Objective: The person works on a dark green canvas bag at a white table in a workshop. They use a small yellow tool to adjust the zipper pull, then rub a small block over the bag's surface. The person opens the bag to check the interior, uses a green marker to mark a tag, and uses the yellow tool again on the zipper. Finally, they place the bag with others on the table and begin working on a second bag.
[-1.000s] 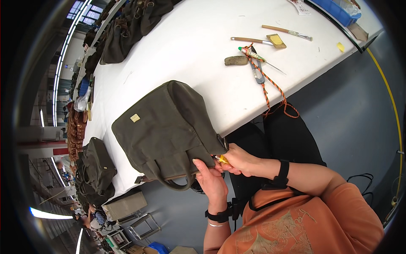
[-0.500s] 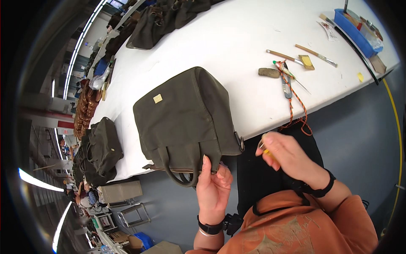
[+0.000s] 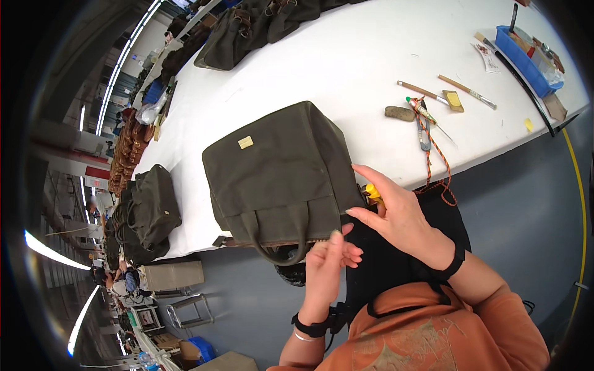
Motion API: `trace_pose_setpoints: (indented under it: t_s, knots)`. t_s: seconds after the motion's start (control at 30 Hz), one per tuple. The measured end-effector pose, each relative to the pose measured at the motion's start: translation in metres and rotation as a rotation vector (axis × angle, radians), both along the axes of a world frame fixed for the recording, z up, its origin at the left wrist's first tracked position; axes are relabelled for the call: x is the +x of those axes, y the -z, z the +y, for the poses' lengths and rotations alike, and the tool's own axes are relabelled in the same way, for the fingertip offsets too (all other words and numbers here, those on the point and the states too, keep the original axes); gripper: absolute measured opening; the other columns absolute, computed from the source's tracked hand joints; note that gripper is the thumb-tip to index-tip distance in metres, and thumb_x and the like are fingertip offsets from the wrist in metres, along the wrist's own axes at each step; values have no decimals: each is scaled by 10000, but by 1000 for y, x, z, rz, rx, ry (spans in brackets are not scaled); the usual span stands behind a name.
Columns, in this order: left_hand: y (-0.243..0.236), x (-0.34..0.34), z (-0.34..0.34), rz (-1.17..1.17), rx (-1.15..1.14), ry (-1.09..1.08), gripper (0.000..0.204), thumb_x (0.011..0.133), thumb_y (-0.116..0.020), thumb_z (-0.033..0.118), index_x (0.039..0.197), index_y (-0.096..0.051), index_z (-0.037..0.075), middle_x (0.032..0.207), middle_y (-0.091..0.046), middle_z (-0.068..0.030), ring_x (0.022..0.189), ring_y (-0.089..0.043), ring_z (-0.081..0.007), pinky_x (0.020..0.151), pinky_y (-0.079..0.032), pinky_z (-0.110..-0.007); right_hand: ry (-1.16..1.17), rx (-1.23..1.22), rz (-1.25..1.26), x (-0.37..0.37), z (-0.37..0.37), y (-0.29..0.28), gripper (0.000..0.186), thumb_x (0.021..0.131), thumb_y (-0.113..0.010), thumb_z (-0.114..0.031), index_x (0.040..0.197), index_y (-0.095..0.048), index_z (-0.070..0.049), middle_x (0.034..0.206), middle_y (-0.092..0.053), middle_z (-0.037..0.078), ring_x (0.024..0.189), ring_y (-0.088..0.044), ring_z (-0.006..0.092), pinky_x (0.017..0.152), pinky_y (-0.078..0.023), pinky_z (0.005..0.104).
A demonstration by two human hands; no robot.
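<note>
A dark olive fabric bag [image 3: 272, 167] lies on the white table with its handles and zipped opening toward me, overhanging the near edge. My left hand [image 3: 328, 266] grips the opening's near right corner, thumb on top beside the zipper and some fingers curled below. At the bag's right side is my right hand [image 3: 402, 213], thumb and index finger apart and against the fabric. It holds a small yellow tool [image 3: 372, 192], whose other end is hidden, so its kind is unclear.
On the table [image 3: 383, 68] at the right lie a stone-like block [image 3: 400, 113], a cord-wrapped tool [image 3: 423, 127], brushes [image 3: 468, 91] and a blue bin [image 3: 526, 62]. More dark bags [image 3: 151, 207] sit at the left; others [image 3: 247, 34] lie at the far edge.
My right hand has moved up and left onto the bag's side, its thumb and index finger now spread. The bag and my left hand have shifted slightly right.
</note>
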State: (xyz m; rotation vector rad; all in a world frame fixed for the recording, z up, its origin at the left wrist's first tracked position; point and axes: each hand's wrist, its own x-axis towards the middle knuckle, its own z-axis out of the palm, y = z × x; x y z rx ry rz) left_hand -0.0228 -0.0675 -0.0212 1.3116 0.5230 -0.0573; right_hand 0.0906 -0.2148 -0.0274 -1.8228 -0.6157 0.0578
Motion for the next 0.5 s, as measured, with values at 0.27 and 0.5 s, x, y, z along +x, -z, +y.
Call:
trace_pose_setpoints:
  t_s: [0.27, 0.5]
  knots:
    - [14, -6, -4, -94, 110, -166, 308, 1030, -500, 278, 966, -583, -12, 947, -695, -146, 772, -648, -151, 683, -518, -260, 12, -8, 160, -5, 0, -1, 500, 909, -679, -223, 1310, -462, -18, 874, -640, 179, 703, -626, 304, 650, -504, 362]
    - [26, 8, -11, -124, -114, -284, 261, 1020, -529, 277, 949, -605, 38, 871, -673, -90, 733, -611, -118, 664, -493, -242, 85, 457, 582, -38, 1, 35, 262, 1031, -482, -267, 1011, -525, -10, 634, -528, 29, 520, -460, 61, 477, -359, 219]
